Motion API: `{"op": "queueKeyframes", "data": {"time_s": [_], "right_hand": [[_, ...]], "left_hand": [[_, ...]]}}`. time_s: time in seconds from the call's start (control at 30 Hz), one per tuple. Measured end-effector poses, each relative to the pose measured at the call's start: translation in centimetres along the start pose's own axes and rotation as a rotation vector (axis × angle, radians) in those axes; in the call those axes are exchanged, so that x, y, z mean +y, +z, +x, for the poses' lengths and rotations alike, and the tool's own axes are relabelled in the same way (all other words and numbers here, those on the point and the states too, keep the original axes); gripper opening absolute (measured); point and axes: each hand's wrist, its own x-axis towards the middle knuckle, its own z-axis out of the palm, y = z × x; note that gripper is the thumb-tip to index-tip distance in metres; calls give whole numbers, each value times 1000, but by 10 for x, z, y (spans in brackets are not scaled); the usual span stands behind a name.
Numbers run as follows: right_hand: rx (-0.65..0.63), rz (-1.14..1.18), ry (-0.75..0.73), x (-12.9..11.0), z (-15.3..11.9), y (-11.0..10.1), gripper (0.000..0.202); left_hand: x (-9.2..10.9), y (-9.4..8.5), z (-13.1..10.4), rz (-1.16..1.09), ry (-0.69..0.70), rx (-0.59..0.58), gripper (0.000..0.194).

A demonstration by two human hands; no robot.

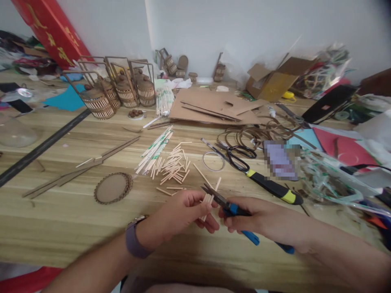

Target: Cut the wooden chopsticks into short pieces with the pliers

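Behind the table's (76,228) far left corner, a red panel (50,34) bears gold characters too blurred to read. Across the table lie a round, ridge-rimmed disc (110,189), plastic-wrapped sticks (155,151) with illegible green print, and a loose pile (172,166) of pale cut wood. Toward the near edge, your left hand (185,208) pinches a stick bundle (208,200) between thumb and fingers; your right hand's (264,217) fingers wrap blue-handled cutters (233,209), dark blades beside the bundle.

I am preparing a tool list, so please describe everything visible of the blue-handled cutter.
The blue-handled cutter has dark, metal-looking blades and two blue and black handles, spread. The right hand's grip holds it above the table, blades pointing leftward. Their tips seem parted, beside the pale sticks in the left hand; contact is unclear.
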Motion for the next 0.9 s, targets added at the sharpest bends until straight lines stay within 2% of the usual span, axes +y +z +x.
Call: {"op": "queueKeyframes", "data": {"time_s": [0.13, 0.3, 0.6, 0.9], "right_hand": [[4, -29, -32, -8, 2, 2, 17], [37, -17, 10, -15, 2, 5, 15], [17, -43, -13, -14, 7, 6, 19], [41, -240, -42, -14, 8, 7, 9]], "left_hand": [[2, 1, 1, 4, -15, -8, 36], [4, 4, 0, 15, -34, 4, 31], [1, 2, 1, -14, -30, -9, 28], [3, 2, 1, 36, -25, 4, 33]]}}
